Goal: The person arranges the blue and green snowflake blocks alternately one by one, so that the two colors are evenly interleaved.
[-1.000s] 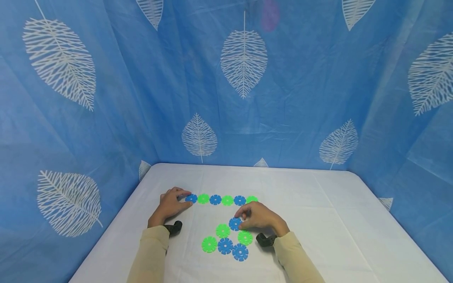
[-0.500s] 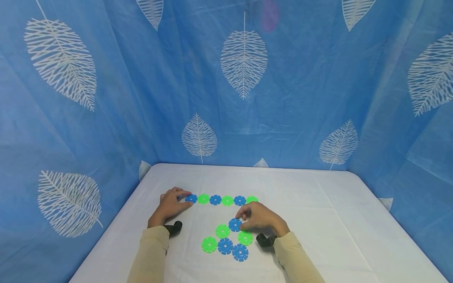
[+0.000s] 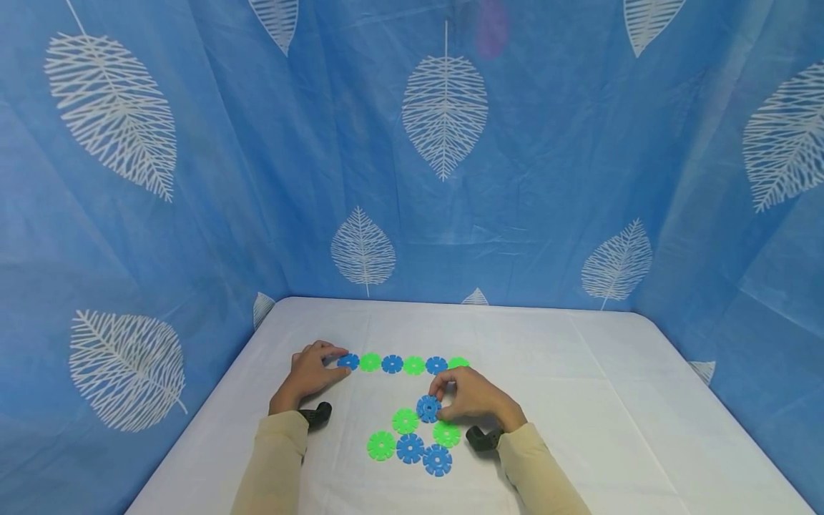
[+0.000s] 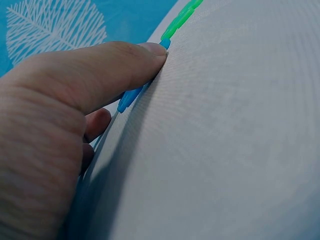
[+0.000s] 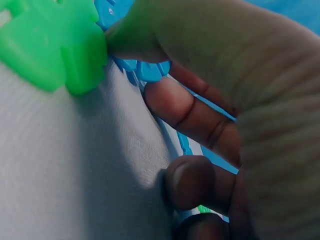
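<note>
My left hand (image 3: 313,370) rests at the far left of a row of notched plastic discs, alternating blue and green. Its thumb and index finger pinch the row's end blue disc (image 3: 349,361); in the left wrist view the thumb covers much of that blue disc (image 4: 131,96). Nearer the middle, my right hand (image 3: 476,395) pinches another blue notched disc (image 3: 428,409) between thumb and fingertips. In the right wrist view, this blue disc (image 5: 150,71) sits close over the cloth, with a second blue edge just beneath it. The other right fingers are curled back.
Below the right hand lie loose discs: a green disc (image 3: 405,420), another green disc (image 3: 446,433), a third green disc (image 3: 381,445), and two blue ones, including a blue disc (image 3: 410,448). A white cloth (image 3: 579,429) covers the table; a blue leaf-print curtain (image 3: 515,214) surrounds it.
The blue disc in my right hand has shifted slightly, and its outline now looks doubled, with blue showing under it. My left hand and the row keep their places.
</note>
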Action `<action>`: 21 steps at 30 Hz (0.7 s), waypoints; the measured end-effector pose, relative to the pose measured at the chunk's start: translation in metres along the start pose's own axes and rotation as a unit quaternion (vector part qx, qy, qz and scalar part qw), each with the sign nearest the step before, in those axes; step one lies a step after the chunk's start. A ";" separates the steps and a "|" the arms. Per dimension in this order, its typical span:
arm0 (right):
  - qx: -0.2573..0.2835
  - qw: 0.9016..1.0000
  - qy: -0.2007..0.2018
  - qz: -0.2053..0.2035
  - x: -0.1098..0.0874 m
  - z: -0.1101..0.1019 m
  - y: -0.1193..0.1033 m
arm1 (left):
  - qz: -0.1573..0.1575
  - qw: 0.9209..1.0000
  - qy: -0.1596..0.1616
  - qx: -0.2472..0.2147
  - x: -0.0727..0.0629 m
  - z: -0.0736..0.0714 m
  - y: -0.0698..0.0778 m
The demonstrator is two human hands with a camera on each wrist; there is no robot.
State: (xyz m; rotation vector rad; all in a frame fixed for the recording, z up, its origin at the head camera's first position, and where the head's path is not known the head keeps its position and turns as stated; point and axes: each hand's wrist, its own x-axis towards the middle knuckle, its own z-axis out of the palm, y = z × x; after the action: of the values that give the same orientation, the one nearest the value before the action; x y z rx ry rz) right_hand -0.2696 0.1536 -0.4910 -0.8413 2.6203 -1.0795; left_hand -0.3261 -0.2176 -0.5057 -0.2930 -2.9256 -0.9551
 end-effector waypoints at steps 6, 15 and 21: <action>-0.004 1.000 0.001 -0.018 0.000 0.000 0.001 | 0.001 1.000 -0.001 -0.003 0.000 -0.001 0.001; 0.014 0.999 0.006 -0.034 0.002 0.002 0.006 | 0.003 1.000 0.000 -0.005 0.000 -0.001 0.001; 0.042 0.999 0.010 -0.018 0.001 0.001 0.007 | 0.001 1.000 0.001 -0.002 0.000 0.000 0.001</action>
State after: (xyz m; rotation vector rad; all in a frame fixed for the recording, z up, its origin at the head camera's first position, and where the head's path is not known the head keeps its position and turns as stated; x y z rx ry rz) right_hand -0.2726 0.1566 -0.4967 -0.8659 2.5648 -1.2045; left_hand -0.3258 -0.2168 -0.5048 -0.2963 -2.9213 -0.9612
